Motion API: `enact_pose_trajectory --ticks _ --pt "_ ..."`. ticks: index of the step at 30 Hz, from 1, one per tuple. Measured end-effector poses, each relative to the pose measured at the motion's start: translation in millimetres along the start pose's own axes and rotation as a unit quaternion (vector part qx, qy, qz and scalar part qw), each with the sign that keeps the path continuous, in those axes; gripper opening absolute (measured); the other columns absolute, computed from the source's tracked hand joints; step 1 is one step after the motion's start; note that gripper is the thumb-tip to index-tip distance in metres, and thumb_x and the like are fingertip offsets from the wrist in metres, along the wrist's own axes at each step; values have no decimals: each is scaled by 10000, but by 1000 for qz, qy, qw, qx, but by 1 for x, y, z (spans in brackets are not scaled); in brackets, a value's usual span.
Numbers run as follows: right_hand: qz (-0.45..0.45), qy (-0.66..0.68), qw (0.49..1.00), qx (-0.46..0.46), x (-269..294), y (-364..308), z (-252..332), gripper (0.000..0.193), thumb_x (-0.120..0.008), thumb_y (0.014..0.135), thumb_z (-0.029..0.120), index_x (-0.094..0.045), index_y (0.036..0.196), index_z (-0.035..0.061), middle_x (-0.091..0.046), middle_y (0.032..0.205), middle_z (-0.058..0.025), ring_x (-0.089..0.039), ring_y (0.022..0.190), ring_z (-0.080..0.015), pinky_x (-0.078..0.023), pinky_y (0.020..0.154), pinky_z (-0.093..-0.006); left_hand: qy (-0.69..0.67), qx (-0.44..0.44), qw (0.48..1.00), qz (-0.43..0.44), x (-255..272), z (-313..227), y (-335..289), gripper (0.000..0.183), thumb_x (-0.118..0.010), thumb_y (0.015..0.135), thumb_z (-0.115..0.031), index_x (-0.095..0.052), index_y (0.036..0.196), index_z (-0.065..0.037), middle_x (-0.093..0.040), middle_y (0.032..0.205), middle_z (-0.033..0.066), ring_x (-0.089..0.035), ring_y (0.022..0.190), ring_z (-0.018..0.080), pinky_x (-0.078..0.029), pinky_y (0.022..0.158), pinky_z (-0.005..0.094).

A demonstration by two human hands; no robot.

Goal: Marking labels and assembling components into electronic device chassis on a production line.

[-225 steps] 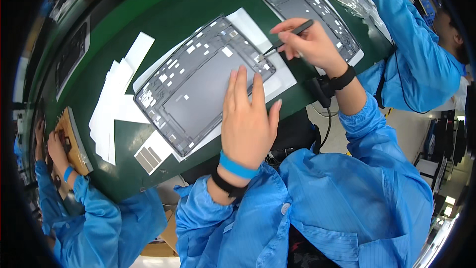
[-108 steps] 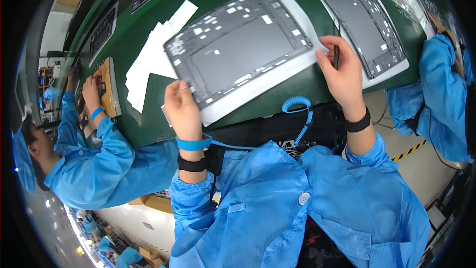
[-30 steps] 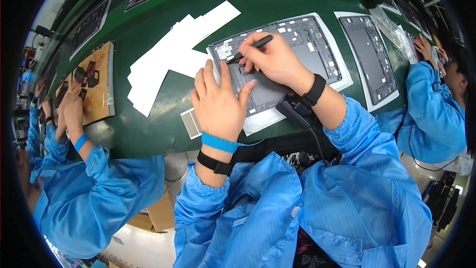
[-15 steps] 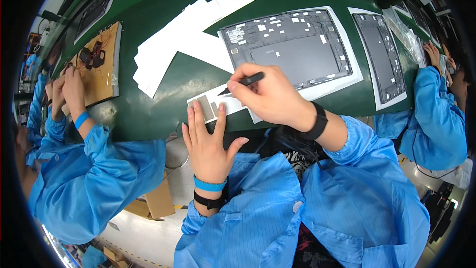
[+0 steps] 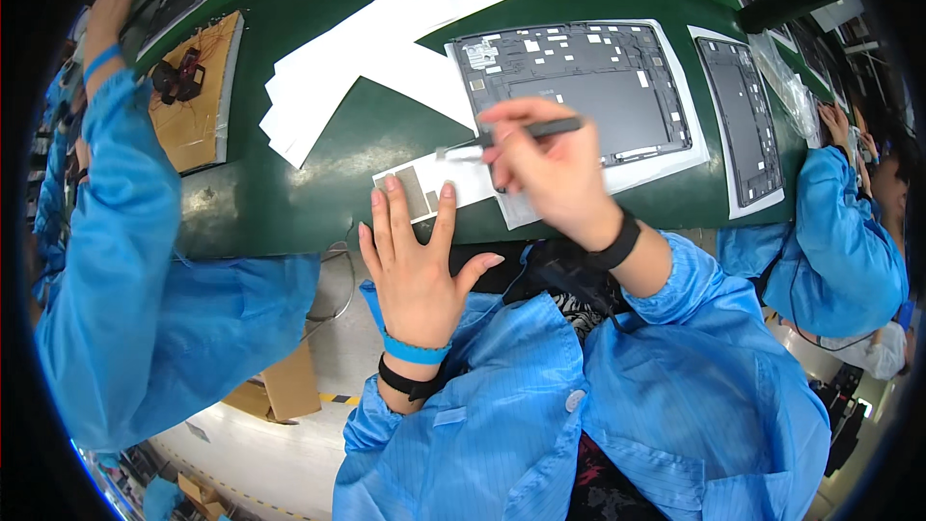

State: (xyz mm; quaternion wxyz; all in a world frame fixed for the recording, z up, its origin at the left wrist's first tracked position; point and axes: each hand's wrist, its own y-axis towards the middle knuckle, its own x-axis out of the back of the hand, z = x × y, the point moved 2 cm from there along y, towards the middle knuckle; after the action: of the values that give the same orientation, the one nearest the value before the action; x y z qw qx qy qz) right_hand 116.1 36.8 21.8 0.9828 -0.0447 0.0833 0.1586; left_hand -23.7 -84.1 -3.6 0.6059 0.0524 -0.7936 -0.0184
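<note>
My left hand (image 5: pixel 415 280) lies with its fingers spread, fingertips on a white strip of sheet (image 5: pixel 470 181) that bears a grey rectangular patch (image 5: pixel 413 191). Just right of it, my right hand (image 5: pixel 555 169) grips a slim black pointed tool (image 5: pixel 558 125), its tip toward the strip. Motion smears that hand and the tip, so I cannot tell whether the tip touches the strip or carries anything. Beyond my right hand a dark tablet-like panel (image 5: pixel 598 87), dotted with small white pieces, rests on a white sheet.
Overlapping white sheets (image 5: pixel 338 58) lie at the far left of the strip. A second dark panel (image 5: pixel 738 106) is on the right, near a clear plastic bag (image 5: pixel 781 87). Left stands a brown board (image 5: pixel 207 101) with dark parts. Co-workers in blue sleeves (image 5: pixel 121 193) flank me.
My right hand has lifted and shifted right with the pointed tool, its tip moving up from the strip's patch. My left hand stays spread. The left co-worker's arm has reached forward from the brown board.
</note>
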Motion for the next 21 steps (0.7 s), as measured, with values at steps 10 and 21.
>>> enact_pose_trajectory --ticks 10,21 --pt "55 -87 995 -7 60 15 -2 193 -591 929 84 -639 1072 -37 -653 765 -60 -598 617 -80 -486 557 -219 -96 -31 994 -45 -3 -35 26 553 -670 898 -271 -521 1360 -7 -450 1458 180 -366 1393 378 -235 1138 575" --pt "70 -73 994 -32 56 14 0 159 -598 932 81 -628 1022 -47 -631 739 -22 -578 616 -69 -477 561 -226 -94 -67 991 -64 -6 -41 35 511 -692 877 -190 -547 1297 62 -501 1395 225 -479 1294 398 -397 1061 465"
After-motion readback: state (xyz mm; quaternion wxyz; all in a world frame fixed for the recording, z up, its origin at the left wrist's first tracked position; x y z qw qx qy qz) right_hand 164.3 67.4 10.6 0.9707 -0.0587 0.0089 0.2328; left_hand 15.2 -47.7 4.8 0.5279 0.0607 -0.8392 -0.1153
